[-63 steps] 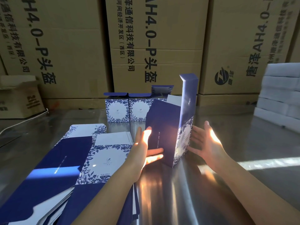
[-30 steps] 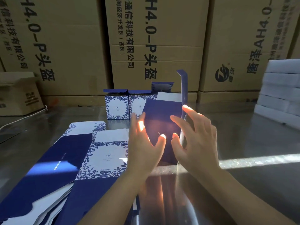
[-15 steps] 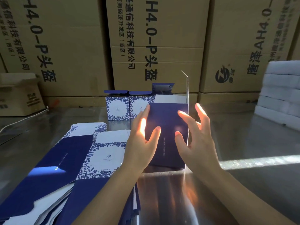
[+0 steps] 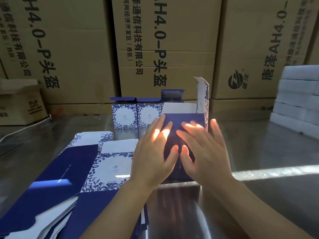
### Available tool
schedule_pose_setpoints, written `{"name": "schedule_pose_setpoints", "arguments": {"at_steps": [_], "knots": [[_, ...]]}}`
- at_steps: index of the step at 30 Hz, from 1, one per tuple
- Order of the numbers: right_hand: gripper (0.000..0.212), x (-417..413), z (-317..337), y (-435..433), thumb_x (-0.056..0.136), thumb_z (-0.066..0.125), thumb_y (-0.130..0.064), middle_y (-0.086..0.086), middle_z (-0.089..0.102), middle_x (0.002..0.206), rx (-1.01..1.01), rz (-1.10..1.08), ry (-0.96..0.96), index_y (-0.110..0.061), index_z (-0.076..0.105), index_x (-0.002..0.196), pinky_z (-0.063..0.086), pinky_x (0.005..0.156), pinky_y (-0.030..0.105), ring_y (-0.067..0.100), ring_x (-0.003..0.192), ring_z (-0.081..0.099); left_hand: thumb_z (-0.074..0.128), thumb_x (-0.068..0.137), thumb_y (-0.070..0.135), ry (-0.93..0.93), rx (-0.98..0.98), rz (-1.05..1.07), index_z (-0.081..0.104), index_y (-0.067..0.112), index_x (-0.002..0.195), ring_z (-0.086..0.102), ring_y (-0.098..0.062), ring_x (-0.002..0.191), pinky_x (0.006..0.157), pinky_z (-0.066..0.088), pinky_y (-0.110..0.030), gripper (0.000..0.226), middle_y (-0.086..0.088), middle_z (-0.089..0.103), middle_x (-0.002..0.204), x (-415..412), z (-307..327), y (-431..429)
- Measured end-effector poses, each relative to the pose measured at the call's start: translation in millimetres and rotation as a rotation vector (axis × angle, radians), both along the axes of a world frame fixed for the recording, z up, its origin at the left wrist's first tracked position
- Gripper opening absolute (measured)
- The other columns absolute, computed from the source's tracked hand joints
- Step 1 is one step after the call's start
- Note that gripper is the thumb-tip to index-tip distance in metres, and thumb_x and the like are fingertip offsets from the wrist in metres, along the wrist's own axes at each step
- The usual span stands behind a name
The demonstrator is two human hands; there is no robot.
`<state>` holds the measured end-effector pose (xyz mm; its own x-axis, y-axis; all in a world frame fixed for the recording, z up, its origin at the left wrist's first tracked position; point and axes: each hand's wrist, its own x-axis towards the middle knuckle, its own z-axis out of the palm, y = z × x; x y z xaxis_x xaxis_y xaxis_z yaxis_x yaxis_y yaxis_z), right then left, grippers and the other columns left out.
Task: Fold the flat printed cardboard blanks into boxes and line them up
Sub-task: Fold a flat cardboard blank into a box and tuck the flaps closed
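A half-formed navy and floral-print box stands upright on the steel table, its white flap and tall lid panel open at the top. My left hand and my right hand lie side by side with fingers spread flat against its dark near face. A stack of flat printed blanks lies at my left. Three folded boxes stand in a row behind.
Large brown shipping cartons wall off the back. A small open carton sits far left, with a cable beside it. White foam slabs are stacked at the right edge.
The box has turned from showing its corner and floral side to showing its dark face. Both hands moved from its sides onto that face, fingers now flat.
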<state>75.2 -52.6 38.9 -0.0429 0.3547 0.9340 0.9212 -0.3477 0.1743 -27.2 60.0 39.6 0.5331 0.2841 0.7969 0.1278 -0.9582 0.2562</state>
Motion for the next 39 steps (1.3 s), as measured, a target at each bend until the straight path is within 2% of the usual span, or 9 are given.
{"name": "schedule_pose_setpoints", "arguments": {"at_steps": [6, 9, 15, 17, 20, 23, 27, 32, 39], "knots": [[0.023, -4.0, 2.9, 3.5, 0.08, 0.059, -0.017, -0.001, 0.072, 0.093, -0.036, 0.031, 0.093, -0.01, 0.07, 0.099, 0.023, 0.114, 0.043, 0.02, 0.088, 0.067, 0.037, 0.09, 0.037, 0.058, -0.049, -0.016, 0.05, 0.02, 0.128, 0.041, -0.011, 0.125, 0.102, 0.037, -0.028, 0.043, 0.006, 0.05, 0.132, 1.8, -1.3, 1.7], [0.026, -3.2, 3.7, 2.4, 0.086, 0.05, -0.023, 0.0, 0.072, 0.089, -0.02, 0.037, 0.123, -0.009, 0.07, 0.096, 0.019, 0.115, 0.039, 0.02, 0.084, 0.068, 0.042, 0.092, 0.03, -0.024, -0.066, -0.037, 0.055, 0.012, 0.119, 0.047, -0.011, 0.114, 0.094, 0.031, -0.016, 0.035, 0.002, 0.057, 0.121, 1.2, -4.5, 2.1], [0.022, 8.7, 3.7, -1.3, 0.087, 0.054, -0.018, 0.002, 0.072, 0.092, 0.023, 0.054, 0.133, -0.008, 0.072, 0.095, 0.023, 0.113, 0.045, 0.025, 0.085, 0.065, 0.045, 0.09, 0.024, -0.152, -0.221, -0.105, 0.055, 0.013, 0.108, 0.044, -0.002, 0.098, 0.086, 0.029, -0.003, 0.023, 0.01, 0.049, 0.103, 3.0, -4.1, 1.8], [0.02, 11.5, 3.8, -2.8, 0.087, 0.057, -0.019, 0.0, 0.072, 0.092, 0.048, 0.019, 0.101, -0.01, 0.073, 0.094, 0.026, 0.11, 0.046, 0.024, 0.085, 0.064, 0.047, 0.09, 0.026, -0.152, -0.23, -0.107, 0.059, 0.014, 0.108, 0.046, -0.002, 0.096, 0.084, 0.032, -0.005, 0.024, 0.013, 0.049, 0.101, 3.6, -4.0, 3.6], [0.018, 11.0, 3.6, -3.1, 0.086, 0.058, -0.019, -0.005, 0.072, 0.092, 0.081, -0.013, 0.061, -0.014, 0.074, 0.091, 0.031, 0.095, 0.035, 0.025, 0.084, 0.066, 0.056, 0.092, 0.027, -0.158, -0.213, -0.106, 0.064, 0.018, 0.104, 0.05, -0.004, 0.091, 0.078, 0.038, -0.01, 0.017, 0.012, 0.051, 0.097, 4.1, -3.5, 5.6], [0.013, 10.6, 3.1, -1.5, 0.081, 0.066, -0.012, -0.002, 0.072, 0.091, 0.077, 0.058, 0.084, -0.012, 0.075, 0.091, 0.034, 0.085, 0.031, 0.026, 0.082, 0.066, 0.06, 0.09, 0.029, -0.182, -0.194, -0.101, 0.066, 0.022, 0.1, 0.049, -0.005, 0.084, 0.074, 0.038, -0.01, 0.014, 0.012, 0.053, 0.093, 3.9, -3.9, 6.3], [0.016, 8.6, 4.1, 0.0, 0.085, 0.061, -0.014, 0.005, 0.07, 0.088, 0.061, 0.174, 0.163, -0.008, 0.075, 0.091, 0.041, 0.081, 0.034, 0.028, 0.079, 0.063, 0.057, 0.089, 0.038, -0.199, -0.126, -0.097, 0.067, 0.021, 0.093, 0.047, -0.004, 0.086, 0.072, 0.037, -0.009, 0.02, 0.01, 0.055, 0.091, 2.9, -2.4, 4.7], [0.023, 2.7, 5.2, -0.4, 0.087, 0.054, -0.023, -0.002, 0.064, 0.085, 0.069, 0.196, 0.238, -0.02, 0.076, 0.087, 0.031, 0.078, 0.027, 0.014, 0.083, 0.046, 0.053, 0.088, 0.034, -0.242, -0.031, -0.14, 0.067, 0.014, 0.086, 0.049, -0.012, 0.087, 0.073, 0.041, -0.021, 0.024, 0.003, 0.057, 0.091, 4.3, -1.2, 0.7], [0.021, 2.2, 7.4, -1.9, 0.087, 0.055, -0.026, -0.007, 0.064, 0.08, 0.059, 0.145, 0.209, -0.024, 0.075, 0.081, 0.026, 0.079, 0.026, 0.013, 0.082, 0.046, 0.053, 0.089, 0.028, -0.245, 0.024, -0.14, 0.063, 0.011, 0.08, 0.045, -0.013, 0.086, 0.073, 0.039, -0.021, 0.023, 0.0, 0.057, 0.089, 5.9, -1.2, 1.0]]}}
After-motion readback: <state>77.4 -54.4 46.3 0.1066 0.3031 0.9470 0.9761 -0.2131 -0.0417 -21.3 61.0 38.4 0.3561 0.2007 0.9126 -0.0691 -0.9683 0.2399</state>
